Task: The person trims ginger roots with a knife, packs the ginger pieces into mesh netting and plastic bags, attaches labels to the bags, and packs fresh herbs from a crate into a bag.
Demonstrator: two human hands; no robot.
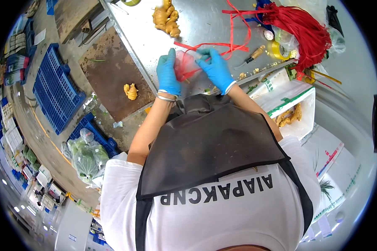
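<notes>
Both hands wear blue gloves and are over the metal table [205, 25] near its front edge. My left hand [168, 73] is closed on one side of a thin, see-through reddish net bag [185, 65]. My right hand [217, 69] pinches the bag's other side. Inside the bag I make out no contents. A long red strip [209, 44] runs from beside the bag across the table. Farther back lies a knobbly piece of ginger [166, 20]. To the right of my right hand is a small knife [254, 55] with a wooden handle.
A yellow tape roll [280, 51] and a bundle of red netting [299, 33] lie at the right. Below them stands a white foam box [308, 104] with ginger inside. At left are a ginger piece [130, 91] on a brown board [109, 71] and a blue pallet [56, 90].
</notes>
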